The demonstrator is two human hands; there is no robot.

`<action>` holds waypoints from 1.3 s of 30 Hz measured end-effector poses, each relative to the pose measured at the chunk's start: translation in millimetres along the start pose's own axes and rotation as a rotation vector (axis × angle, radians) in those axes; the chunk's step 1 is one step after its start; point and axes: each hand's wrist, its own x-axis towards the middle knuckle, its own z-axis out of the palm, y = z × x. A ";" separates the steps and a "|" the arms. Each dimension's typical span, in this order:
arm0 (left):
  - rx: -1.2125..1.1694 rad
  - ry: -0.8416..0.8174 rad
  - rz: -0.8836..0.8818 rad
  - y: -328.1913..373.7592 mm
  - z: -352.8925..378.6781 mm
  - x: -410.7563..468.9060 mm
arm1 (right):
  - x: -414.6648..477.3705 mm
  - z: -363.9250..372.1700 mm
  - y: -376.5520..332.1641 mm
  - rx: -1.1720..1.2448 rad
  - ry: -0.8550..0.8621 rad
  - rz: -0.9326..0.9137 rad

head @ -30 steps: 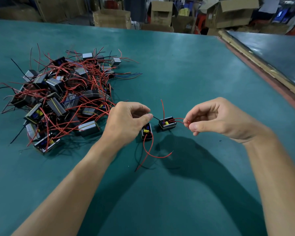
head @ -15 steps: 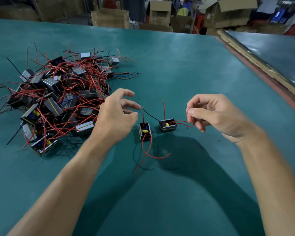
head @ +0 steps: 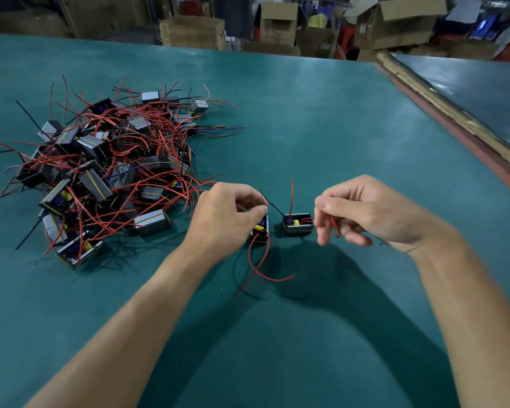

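Note:
Two small black modules with yellow and blue parts lie on the green table (head: 321,128) between my hands. My left hand (head: 224,216) is curled over the far end of the left module (head: 259,234), thumb and fingers pinching it; its red wires (head: 256,266) loop toward me. The right module (head: 298,225) lies free, with a black wire (head: 273,203) and a red wire rising from it. Just to its right, my right hand (head: 362,213) pinches that module's other red lead (head: 334,228) between its curled fingers.
A tangled pile of several similar modules with red and black wires (head: 109,166) covers the table's left side. A wooden strip (head: 454,122) edges the table at right, with a second grey table (head: 477,92) beyond. Cardboard boxes (head: 192,30) stand behind the far edge.
My left hand let go of the black wire, opened, then came down and closed on the left module. My right hand kept the red lead and shifted slightly.

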 end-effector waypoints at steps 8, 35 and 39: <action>-0.092 -0.092 -0.016 -4.9 1.6 6.9 | 19.3 12.7 21.5 -0.171 0.382 -0.010; 0.047 -0.095 0.122 -3.6 5.4 1.8 | 22.0 37.0 10.1 0.039 0.439 -0.147; 0.010 -0.123 0.099 -5.8 4.7 4.7 | 21.4 31.9 11.0 0.070 0.455 -0.145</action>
